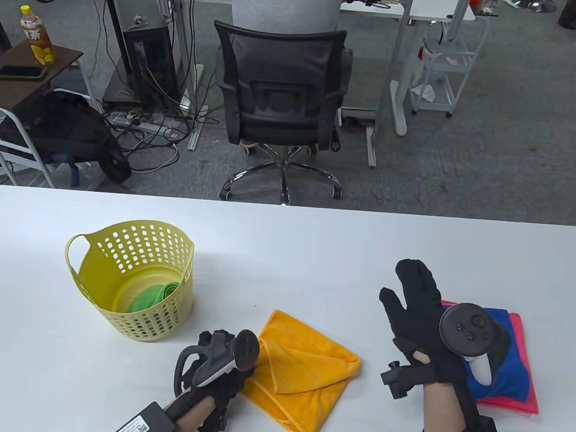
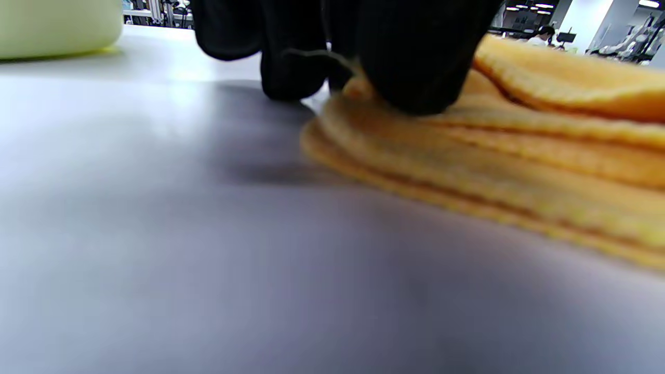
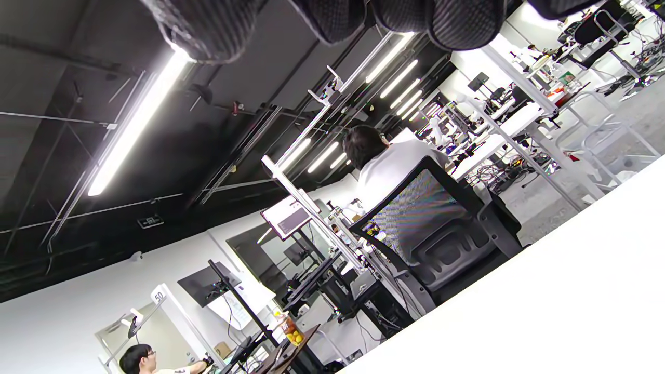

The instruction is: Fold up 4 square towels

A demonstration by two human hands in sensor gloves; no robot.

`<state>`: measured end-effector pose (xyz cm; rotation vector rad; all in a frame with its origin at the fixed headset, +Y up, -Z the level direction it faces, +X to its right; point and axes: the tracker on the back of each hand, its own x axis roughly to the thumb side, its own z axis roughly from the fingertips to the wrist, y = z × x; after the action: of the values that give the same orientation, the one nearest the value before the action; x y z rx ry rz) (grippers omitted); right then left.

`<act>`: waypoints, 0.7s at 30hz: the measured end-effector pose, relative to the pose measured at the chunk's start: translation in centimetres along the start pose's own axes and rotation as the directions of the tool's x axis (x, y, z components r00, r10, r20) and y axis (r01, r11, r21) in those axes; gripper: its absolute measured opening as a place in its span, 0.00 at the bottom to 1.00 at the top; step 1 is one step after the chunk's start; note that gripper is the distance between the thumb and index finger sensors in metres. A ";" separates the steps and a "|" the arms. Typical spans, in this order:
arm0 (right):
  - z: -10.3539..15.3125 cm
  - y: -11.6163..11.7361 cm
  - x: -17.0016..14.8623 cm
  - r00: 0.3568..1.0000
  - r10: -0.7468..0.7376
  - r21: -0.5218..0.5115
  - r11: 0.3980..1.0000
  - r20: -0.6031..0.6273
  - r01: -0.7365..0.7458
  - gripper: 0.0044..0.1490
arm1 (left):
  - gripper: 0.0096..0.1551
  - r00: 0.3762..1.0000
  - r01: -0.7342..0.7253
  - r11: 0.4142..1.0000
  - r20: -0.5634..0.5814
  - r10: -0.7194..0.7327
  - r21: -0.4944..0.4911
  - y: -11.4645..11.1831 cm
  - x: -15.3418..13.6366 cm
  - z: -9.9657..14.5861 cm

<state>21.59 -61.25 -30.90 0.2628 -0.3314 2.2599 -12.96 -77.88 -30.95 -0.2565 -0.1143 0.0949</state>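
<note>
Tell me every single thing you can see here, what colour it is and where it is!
orange towel: 1, orange, partly folded, near middle of the table
blue towel: 1, blue, folded, on top of the pink towel at the right
pink towel: 1, pink, under the blue one
green towel: 1, green, inside the basket
basket: 1, yellow, on the table's left side
table: 1, white
office chair: 1, black, behind the table
bottle: 1, yellow cap, on a brown side table, far left
phone: 1, dark, beside the bottle
left hand: black glove, fingertips on the orange towel's edge
right hand: black glove, fingers straight, raised, holding nothing
</note>
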 end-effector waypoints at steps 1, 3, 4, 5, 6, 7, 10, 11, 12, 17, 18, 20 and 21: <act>0.0 0.1 0.0 1.000 0.001 0.005 1.000 0.001 -0.001 0.46 | 0.20 1.000 -0.012 1.000 0.006 0.012 0.017 0.3 -0.1 0.1; 0.0 0.1 0.0 1.000 0.001 0.011 1.000 0.000 -0.001 0.46 | 0.19 0.998 -0.066 0.997 0.023 0.065 0.028 1.1 -0.5 0.4; -0.1 0.2 0.0 1.000 -0.001 0.012 1.000 0.000 0.001 0.46 | 0.19 0.995 -0.097 0.995 0.034 0.096 0.025 1.6 -0.6 0.5; -0.1 0.2 0.0 1.000 -0.002 0.013 1.000 0.000 0.002 0.46 | 0.20 0.992 -0.120 0.992 0.038 0.119 0.030 1.9 -0.7 0.6; 0.0 0.2 0.1 1.000 -0.001 0.015 1.000 0.000 0.001 0.46 | 0.20 0.989 -0.143 0.988 0.042 0.141 0.058 2.5 -0.8 0.9; 0.0 0.3 0.1 1.000 0.001 0.019 1.000 0.002 -0.001 0.46 | 0.20 0.989 -0.147 0.985 0.044 0.144 0.088 3.2 -0.9 1.2; 0.0 0.5 0.3 1.000 0.005 0.032 0.999 0.010 -0.005 0.46 | 0.20 0.986 -0.167 0.972 0.053 0.160 0.164 4.6 -1.1 2.0; 0.0 0.6 0.4 1.000 0.004 0.037 0.999 0.012 -0.005 0.46 | 0.20 0.985 -0.171 0.968 0.063 0.162 0.182 5.2 -1.1 2.4; 0.0 0.6 0.5 1.000 0.005 0.041 0.999 0.015 -0.005 0.46 | 0.20 0.984 -0.178 0.963 0.067 0.168 0.201 5.6 -1.2 2.6; 0.0 1.3 0.9 0.999 0.000 0.079 0.997 0.034 -0.003 0.46 | 0.21 0.906 -0.416 0.886 0.178 0.384 0.204 7.1 -1.3 3.7; 0.0 1.5 1.0 0.999 0.000 0.088 0.996 0.038 -0.004 0.46 | 0.23 0.886 -0.452 0.873 0.202 0.417 0.182 7.3 -1.2 3.8; 0.0 2.0 1.3 0.999 0.006 0.119 0.993 0.051 -0.012 0.46 | 0.22 0.844 -0.517 0.844 0.248 0.475 0.143 7.7 -1.0 4.1; 0.0 2.3 1.5 0.998 0.009 0.136 0.991 0.058 -0.017 0.46 | 0.21 0.825 -0.544 0.828 0.261 0.500 0.133 8.0 -0.8 4.3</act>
<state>18.88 -61.67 -30.85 0.3982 -0.2091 2.2942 -14.93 -69.22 -28.94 -0.0650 -0.2476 0.6881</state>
